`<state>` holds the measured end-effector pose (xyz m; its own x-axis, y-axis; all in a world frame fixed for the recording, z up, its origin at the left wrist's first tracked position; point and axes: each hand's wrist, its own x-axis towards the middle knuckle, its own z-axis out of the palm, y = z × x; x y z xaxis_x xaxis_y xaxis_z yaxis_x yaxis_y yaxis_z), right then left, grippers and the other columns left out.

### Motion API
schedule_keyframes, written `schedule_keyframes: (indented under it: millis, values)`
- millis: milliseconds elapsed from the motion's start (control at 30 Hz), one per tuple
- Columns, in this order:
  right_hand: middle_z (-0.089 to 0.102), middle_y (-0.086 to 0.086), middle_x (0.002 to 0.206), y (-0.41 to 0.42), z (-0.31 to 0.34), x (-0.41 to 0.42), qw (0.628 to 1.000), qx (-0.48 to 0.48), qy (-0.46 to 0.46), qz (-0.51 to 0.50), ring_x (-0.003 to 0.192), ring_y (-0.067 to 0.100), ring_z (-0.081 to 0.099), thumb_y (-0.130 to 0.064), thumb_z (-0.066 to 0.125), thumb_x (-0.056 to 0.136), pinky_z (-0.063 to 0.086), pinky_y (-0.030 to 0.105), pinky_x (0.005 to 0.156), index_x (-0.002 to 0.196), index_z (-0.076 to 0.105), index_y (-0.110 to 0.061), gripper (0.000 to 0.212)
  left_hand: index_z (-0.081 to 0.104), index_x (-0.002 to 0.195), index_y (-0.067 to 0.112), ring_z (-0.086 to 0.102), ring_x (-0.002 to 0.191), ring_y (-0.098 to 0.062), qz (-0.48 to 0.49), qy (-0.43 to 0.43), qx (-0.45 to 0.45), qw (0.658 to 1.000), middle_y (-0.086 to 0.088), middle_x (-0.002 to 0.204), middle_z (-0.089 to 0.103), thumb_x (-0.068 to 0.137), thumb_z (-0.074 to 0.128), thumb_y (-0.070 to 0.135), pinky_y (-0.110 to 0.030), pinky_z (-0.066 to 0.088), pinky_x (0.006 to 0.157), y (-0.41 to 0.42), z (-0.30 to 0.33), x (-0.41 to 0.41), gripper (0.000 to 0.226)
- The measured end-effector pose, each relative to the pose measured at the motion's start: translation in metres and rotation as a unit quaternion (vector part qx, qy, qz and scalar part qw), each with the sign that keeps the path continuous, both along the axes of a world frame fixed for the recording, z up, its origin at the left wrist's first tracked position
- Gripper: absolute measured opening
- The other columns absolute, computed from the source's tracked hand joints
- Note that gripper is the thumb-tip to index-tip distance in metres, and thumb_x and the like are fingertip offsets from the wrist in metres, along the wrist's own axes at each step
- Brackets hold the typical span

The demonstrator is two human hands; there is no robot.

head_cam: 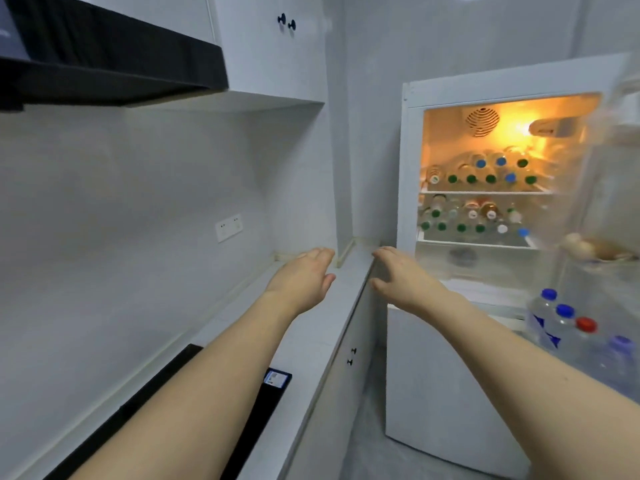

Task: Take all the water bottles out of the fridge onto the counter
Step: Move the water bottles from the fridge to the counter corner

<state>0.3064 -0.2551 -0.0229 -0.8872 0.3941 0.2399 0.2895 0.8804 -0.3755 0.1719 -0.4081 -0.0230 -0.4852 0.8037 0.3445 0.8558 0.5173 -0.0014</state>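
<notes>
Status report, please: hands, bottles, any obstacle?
Left hand and right hand open, empty, above counter. Bottles in open fridge, none on counter. Nothing blocking.

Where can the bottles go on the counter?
The counter is bare from the black cooktop to the corner by the fridge, under the left hand. Both fridge shelves are packed with bottles, leaving little hand room.

Empty hands (353,275) before bottle-filled fridge (412,168)
</notes>
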Motion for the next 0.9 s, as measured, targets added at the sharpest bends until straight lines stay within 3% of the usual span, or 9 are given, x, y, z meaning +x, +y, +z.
schedule_keyframes:
  millis: [200,400,600,700,900]
  values:
    - [0.026,0.0,0.157,0.069,-0.012,-0.008,0.999,-0.003,-0.002,-0.052,0.142,0.017,0.029,-0.026,0.051,0.097,0.024,0.029,0.113,0.149,0.029,-0.016,0.057,0.037,0.143,0.012,0.045,0.129,-0.026,-0.053,-0.013,0.002,0.999,-0.005,0.146,0.044,0.1,0.044,0.03,-0.038,0.04,0.102,0.084,-0.009,-0.025,0.047]
    - [0.029,0.0,0.156,0.143,-0.01,-0.047,0.995,0.005,0.007,-0.104,0.142,0.017,0.03,-0.026,0.052,0.096,0.026,0.032,0.114,0.148,0.032,-0.017,0.057,0.043,0.137,0.011,0.05,0.122,-0.027,-0.089,-0.037,0.033,0.995,-0.006,0.14,0.049,0.1,0.045,0.029,-0.039,0.044,0.097,0.161,-0.002,-0.074,0.041]
    - [0.032,0.002,0.155,0.211,0.019,-0.1,0.989,0.024,0.028,-0.141,0.14,0.019,0.033,-0.026,0.056,0.094,0.028,0.034,0.113,0.148,0.034,-0.016,0.058,0.032,0.148,0.015,0.046,0.13,-0.025,-0.127,-0.066,0.06,0.988,-0.003,0.152,0.038,0.102,0.042,0.03,-0.034,0.042,0.095,0.241,0.034,-0.124,0.049]
    - [0.036,0.002,0.152,0.239,0.027,-0.119,0.985,0.017,0.046,-0.167,0.136,0.021,0.039,-0.024,0.057,0.094,0.033,0.034,0.11,0.145,0.037,-0.017,0.056,0.033,0.148,0.015,0.043,0.133,-0.024,-0.161,-0.068,0.073,0.982,-0.003,0.152,0.038,0.102,0.044,0.03,-0.033,0.038,0.104,0.28,0.044,-0.143,0.049]
    - [0.036,0.003,0.152,0.309,0.026,-0.121,0.973,-0.001,0.038,-0.226,0.136,0.02,0.038,-0.023,0.059,0.092,0.032,0.034,0.112,0.145,0.038,-0.016,0.058,0.049,0.129,0.013,0.057,0.107,-0.025,-0.239,0.002,-0.007,0.971,-0.007,0.126,0.056,0.098,0.048,0.029,-0.044,0.052,0.086,0.368,0.035,-0.155,0.034]
